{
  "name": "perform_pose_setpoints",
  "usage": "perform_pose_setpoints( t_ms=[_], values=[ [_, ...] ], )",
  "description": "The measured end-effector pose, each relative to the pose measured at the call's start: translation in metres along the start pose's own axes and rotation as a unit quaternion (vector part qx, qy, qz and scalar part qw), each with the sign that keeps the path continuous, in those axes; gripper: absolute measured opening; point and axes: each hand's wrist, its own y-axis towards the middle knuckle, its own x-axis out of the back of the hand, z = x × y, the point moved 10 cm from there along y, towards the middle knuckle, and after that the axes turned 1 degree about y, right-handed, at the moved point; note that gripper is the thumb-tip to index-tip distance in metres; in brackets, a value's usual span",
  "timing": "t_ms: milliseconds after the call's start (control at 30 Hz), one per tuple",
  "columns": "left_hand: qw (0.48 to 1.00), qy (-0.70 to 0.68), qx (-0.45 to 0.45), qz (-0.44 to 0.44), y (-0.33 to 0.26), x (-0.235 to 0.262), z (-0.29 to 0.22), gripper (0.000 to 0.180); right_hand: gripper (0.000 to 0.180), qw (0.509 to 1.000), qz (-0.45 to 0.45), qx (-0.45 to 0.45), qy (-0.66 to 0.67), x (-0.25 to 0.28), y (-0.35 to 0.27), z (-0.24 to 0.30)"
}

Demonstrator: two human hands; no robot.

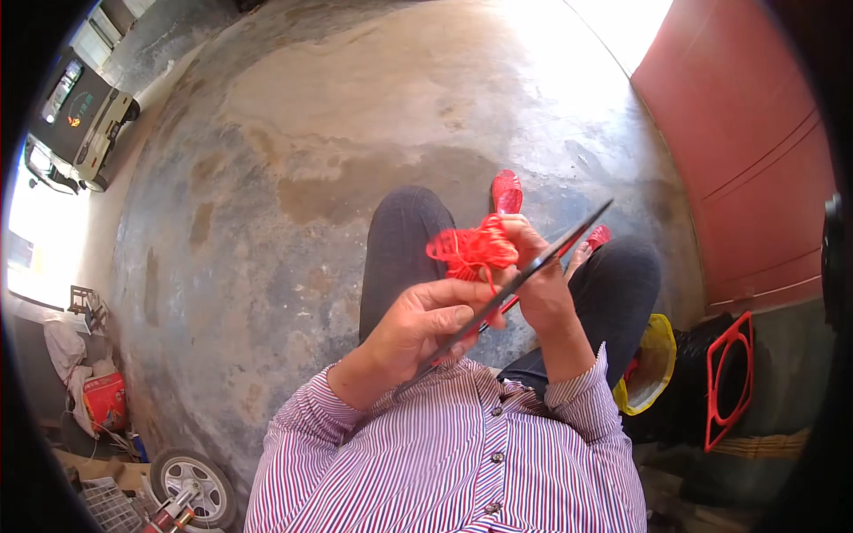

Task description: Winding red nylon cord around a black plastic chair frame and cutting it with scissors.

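A looped bundle of bright red string (471, 249) is between my two hands, above my knees. My right hand (540, 275) is closed round the bundle's right side. From the left, my left hand (426, 322) pinches at the strands hanging below it, thumb against fingers. A long, narrow dark strip (569, 240) slants across in front of both hands, from upper right to lower left; its kind cannot be made out. It hides parts of the fingers and the lower strands.
Below me is a stained concrete floor (329, 107). To my right stand a yellow bag (659, 355), a red frame (711, 400) and a red wall panel (755, 169). A spoked wheel (169, 484) and a red box (105, 401) lie left; a small vehicle (89, 115) stands far left.
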Motion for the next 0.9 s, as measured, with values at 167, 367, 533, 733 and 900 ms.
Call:
perform_pose_setpoints(
  t_ms=[167, 367, 533, 733, 900],
  values=[
    [0.998, -0.048, 0.040, 0.028, 0.007, -0.002, 0.013, 0.069, 0.058, 0.960, -0.016, -0.136, 0.245, 0.008, -0.018, -0.015],
    [0.991, -0.099, 0.085, 0.025, 0.016, -0.007, 0.022, 0.090, 0.069, 0.919, 0.021, -0.099, 0.382, 0.009, -0.022, -0.017],
    [0.996, -0.046, 0.074, -0.033, 0.027, -0.004, 0.032, 0.098, 0.079, 0.824, 0.069, -0.043, 0.560, -0.006, -0.017, -0.002],
    [0.990, -0.077, 0.095, -0.065, 0.033, -0.006, 0.038, 0.095, 0.075, 0.791, 0.094, -0.017, 0.604, -0.001, -0.019, 0.007],
    [0.982, -0.124, 0.098, -0.102, 0.029, 0.000, 0.036, 0.067, 0.055, 0.940, 0.034, -0.068, 0.333, 0.005, -0.020, 0.008]
  ],
)
